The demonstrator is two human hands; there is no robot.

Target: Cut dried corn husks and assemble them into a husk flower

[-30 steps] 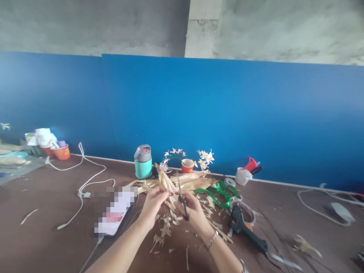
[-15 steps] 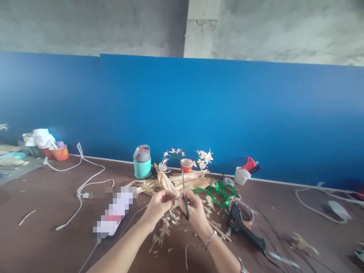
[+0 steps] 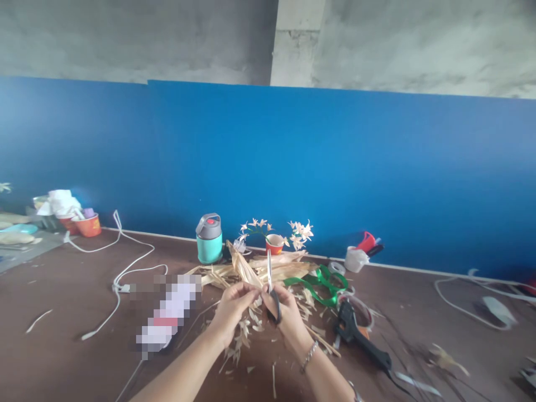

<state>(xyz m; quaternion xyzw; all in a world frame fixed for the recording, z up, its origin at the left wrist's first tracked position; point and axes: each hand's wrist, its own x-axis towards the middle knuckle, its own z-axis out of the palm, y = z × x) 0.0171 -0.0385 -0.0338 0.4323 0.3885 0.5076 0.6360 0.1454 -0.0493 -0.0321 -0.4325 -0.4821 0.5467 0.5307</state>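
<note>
The scissors (image 3: 269, 273) are in the right hand (image 3: 285, 307), above the middle of the table (image 3: 104, 363), their blades pointing away from the person and their black handle against the thumb side of the hand. The left hand (image 3: 234, 307) is beside it, thumb and forefinger pinched together. The fingertips of both hands nearly meet; anything between them is too small to tell.

Just beyond, a heap of husks (image 3: 243, 268) lies between the hands and a red cup (image 3: 274, 245). Scraps (image 3: 245, 332) are strewn under and around the hands, partly hidden by them. To the right are a green ribbon (image 3: 324, 285), a tape roll (image 3: 336, 268), a glue gun (image 3: 360, 338) and a white cup (image 3: 355, 259) with a red item (image 3: 367, 241) in it. To the left stand a flask (image 3: 209, 245) and, nearer, a pixelated flat object (image 3: 167, 312), with a cable (image 3: 144, 245) looping past it.

The husks are dry, tan, long and creased; the scraps are thin and petal-like. Pale star-shaped flowers (image 3: 300, 233) show on both sides of the red cup. The ribbon is glossy and curled, the flask rounded, teal below a grey lid.

The table is dark brown and smooth. Behind it runs a flat blue partition (image 3: 268, 156), and above that a rough grey wall (image 3: 167, 39) with a paler pillar (image 3: 295, 53).
</note>
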